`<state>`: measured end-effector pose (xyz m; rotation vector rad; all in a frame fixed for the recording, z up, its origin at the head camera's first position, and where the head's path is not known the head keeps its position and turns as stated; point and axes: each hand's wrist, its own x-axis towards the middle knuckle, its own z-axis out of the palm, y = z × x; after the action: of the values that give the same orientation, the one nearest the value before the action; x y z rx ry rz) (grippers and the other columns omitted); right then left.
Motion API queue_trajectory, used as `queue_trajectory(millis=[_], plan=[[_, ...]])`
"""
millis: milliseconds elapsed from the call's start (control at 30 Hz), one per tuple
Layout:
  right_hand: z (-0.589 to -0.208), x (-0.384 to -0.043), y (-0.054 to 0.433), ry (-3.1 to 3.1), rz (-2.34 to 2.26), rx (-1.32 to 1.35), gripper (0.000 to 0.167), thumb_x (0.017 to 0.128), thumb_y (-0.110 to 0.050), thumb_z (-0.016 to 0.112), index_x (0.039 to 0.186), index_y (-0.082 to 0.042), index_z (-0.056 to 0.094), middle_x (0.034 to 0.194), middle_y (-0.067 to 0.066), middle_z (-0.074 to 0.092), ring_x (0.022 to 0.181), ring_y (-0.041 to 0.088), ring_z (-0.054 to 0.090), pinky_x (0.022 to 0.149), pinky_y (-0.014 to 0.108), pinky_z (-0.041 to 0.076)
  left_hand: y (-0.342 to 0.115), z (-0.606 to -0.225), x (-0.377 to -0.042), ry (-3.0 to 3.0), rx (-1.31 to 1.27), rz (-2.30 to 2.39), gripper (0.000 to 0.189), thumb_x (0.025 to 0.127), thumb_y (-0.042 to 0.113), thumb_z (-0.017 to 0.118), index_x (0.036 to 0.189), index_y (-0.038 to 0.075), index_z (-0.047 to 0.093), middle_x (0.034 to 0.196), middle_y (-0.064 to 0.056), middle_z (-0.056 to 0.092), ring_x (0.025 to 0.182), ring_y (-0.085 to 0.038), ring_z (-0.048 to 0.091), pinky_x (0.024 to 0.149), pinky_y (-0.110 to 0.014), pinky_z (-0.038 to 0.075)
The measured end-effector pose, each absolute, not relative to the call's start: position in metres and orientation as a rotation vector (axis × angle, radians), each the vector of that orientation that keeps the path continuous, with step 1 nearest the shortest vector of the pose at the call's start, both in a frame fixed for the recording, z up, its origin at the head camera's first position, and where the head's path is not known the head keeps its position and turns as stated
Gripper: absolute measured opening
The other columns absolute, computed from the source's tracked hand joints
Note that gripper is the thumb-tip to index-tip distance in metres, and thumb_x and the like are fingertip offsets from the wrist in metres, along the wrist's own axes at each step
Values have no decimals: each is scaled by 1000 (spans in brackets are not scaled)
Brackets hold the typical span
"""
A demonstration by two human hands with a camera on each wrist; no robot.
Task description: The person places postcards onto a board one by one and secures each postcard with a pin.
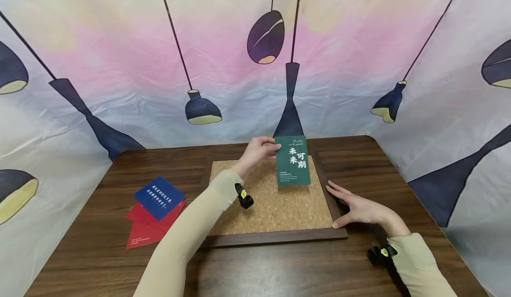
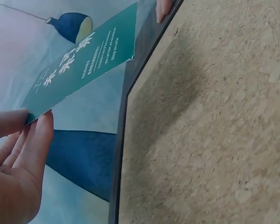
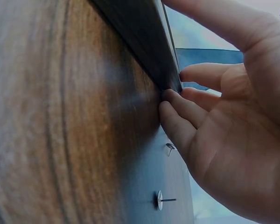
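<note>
My left hand (image 1: 257, 153) pinches a green card (image 1: 292, 161) with white lettering by its left edge, thumb in front. The card stands tilted over a cork board (image 1: 255, 212), casting a shadow on it. In the left wrist view, the thumb and fingers (image 2: 43, 128) grip one corner of the card. My right hand (image 1: 359, 208) rests at the right side of the board's dark wooden frame (image 1: 279, 236), the thumb near its front corner. Its fingertips (image 3: 170, 95) touch the frame's outer side in the right wrist view.
Left of the board, a blue card (image 1: 159, 197) with white writing lies on several red cards (image 1: 145, 235). Two thumbtacks, one nearer (image 3: 159, 200) and one farther (image 3: 170, 147), lie on the table (image 1: 255, 270) beside the right hand. A cloth printed with lamps (image 1: 223, 66) hangs behind.
</note>
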<state>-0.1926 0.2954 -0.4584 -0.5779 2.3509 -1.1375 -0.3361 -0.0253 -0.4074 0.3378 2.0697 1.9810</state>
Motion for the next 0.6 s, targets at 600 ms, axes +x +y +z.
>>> queue_trajectory(millis=[600], plan=[[-460, -193, 297, 2379, -1106, -565, 112, 81, -30, 86, 160, 2, 14, 167, 20, -3, 147, 53, 7, 110, 67, 27, -8, -427, -342, 2109, 264, 1873, 38, 96, 10, 70, 129, -7, 59, 112, -18, 66, 82, -15, 69, 87, -42, 57]])
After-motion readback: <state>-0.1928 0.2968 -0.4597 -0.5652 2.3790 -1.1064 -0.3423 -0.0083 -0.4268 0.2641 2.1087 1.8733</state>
